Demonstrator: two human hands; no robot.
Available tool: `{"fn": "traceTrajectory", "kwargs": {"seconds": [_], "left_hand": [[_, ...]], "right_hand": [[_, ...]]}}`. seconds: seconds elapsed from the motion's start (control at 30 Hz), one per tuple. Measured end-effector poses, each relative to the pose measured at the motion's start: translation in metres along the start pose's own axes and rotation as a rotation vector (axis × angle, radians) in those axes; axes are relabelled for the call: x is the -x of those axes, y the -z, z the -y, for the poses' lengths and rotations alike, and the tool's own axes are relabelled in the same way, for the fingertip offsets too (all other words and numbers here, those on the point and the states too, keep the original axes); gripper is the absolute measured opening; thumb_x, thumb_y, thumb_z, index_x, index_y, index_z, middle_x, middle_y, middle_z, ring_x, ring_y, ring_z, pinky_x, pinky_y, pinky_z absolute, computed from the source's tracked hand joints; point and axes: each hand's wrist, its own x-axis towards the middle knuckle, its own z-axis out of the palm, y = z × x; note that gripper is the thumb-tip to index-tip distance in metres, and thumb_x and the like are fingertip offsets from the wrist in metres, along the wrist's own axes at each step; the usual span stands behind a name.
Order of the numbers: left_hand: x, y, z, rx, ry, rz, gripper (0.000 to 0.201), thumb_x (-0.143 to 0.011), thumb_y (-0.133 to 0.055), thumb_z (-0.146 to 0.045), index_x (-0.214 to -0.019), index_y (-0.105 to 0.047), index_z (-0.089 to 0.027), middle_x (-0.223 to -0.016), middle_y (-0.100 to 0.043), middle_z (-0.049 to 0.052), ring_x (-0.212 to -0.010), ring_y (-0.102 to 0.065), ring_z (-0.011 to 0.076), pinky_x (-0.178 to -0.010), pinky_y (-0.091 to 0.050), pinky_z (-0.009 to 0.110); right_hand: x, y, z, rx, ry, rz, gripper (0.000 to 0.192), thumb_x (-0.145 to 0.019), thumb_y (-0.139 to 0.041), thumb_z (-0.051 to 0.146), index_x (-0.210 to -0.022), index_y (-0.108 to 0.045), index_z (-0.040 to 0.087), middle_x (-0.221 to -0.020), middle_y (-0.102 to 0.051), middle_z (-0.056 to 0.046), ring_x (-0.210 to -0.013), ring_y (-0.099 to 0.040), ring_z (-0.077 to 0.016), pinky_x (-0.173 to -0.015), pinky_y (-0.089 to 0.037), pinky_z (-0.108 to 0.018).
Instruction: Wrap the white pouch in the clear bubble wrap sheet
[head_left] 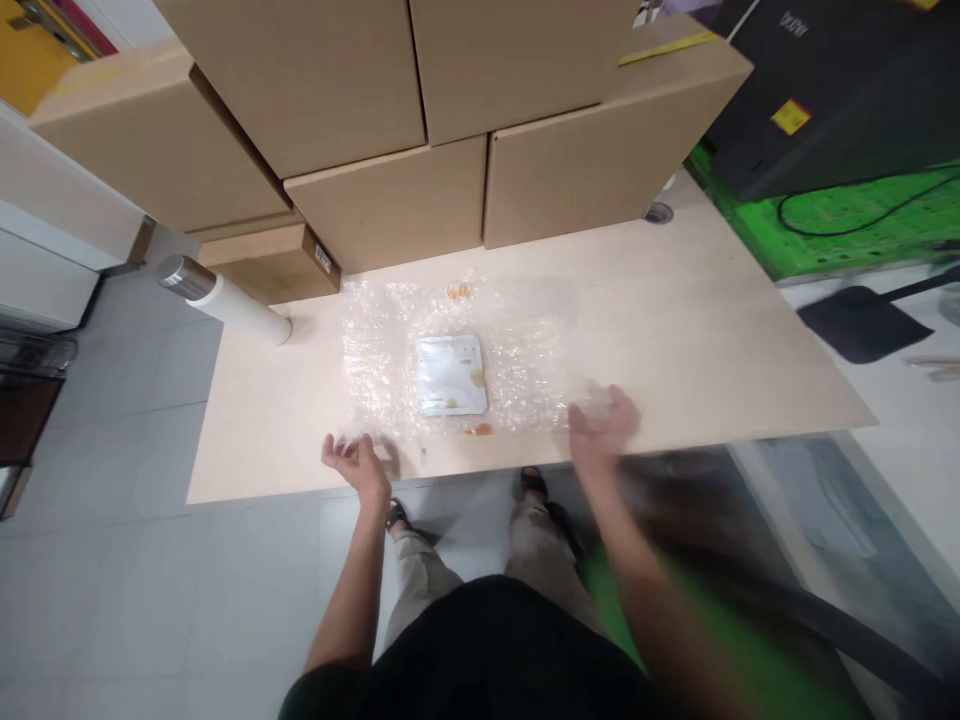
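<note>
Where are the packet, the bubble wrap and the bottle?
Packet [451, 376]: head view, middle of its upper face.
Bubble wrap [525, 360]: head view, sheet right of the packet.
Bottle [241, 310]: head view, white body.

Packet [451, 376] on bubble wrap [525, 372] on table [690, 350], boxes [386, 207] behind, bottle [244, 313] to the left

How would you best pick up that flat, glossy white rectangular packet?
Probably pinch the white packet by its near edge, coming from the person's side: thumb above, fingers beneath. It lies flat on the clear plastic bubble wrap, so its thin edges seem easiest to grasp, and nothing covers that one.
</note>
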Motion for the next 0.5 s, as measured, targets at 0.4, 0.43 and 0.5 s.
{"fn": "traceTrajectory", "kwargs": {"seconds": [0.4, 0.43, 0.5], "left_hand": [[0.013, -0.079, -0.004, -0.585, -0.202, 0.558, 0.029, -0.083, -0.065, -0.031, -0.109, -0.066, -0.020, -0.072, -0.061, 0.002, -0.074, -0.061, 0.0232, -0.084, -0.050, 0.040], [0.013, -0.082, -0.002, -0.582, -0.190, 0.549, 0.028, -0.082, -0.066, -0.031, -0.107, -0.066, -0.020, -0.073, -0.060, 0.002, -0.072, -0.061, 0.0223, -0.083, -0.050, 0.039], [0.013, -0.085, 0.001, -0.572, -0.190, 0.529, 0.027, -0.079, -0.068, -0.030, -0.104, -0.066, -0.019, -0.090, -0.062, 0.007, -0.076, -0.061, 0.0212, -0.084, -0.050, 0.038]], "right_hand": [[0.031, -0.093, 0.049, 0.471, 0.323, 0.701, 0.040, -0.086, -0.044, 0.023, -0.121, -0.060, 0.014, -0.112, -0.066, -0.017, -0.105, -0.058, -0.0327, -0.093, -0.045, -0.047], [0.030, -0.096, 0.048, 0.455, 0.263, 0.703, 0.043, -0.085, -0.045, 0.025, -0.124, -0.058, 0.013, -0.114, -0.065, -0.017, -0.106, -0.058, -0.0326, -0.092, -0.045, -0.046], [0.026, -0.099, 0.043, 0.382, 0.135, 0.699, 0.046, -0.083, -0.049, 0.029, -0.125, -0.058, 0.013, -0.115, -0.065, -0.016, -0.105, -0.060, -0.0311, -0.091, -0.047, -0.044]]}}
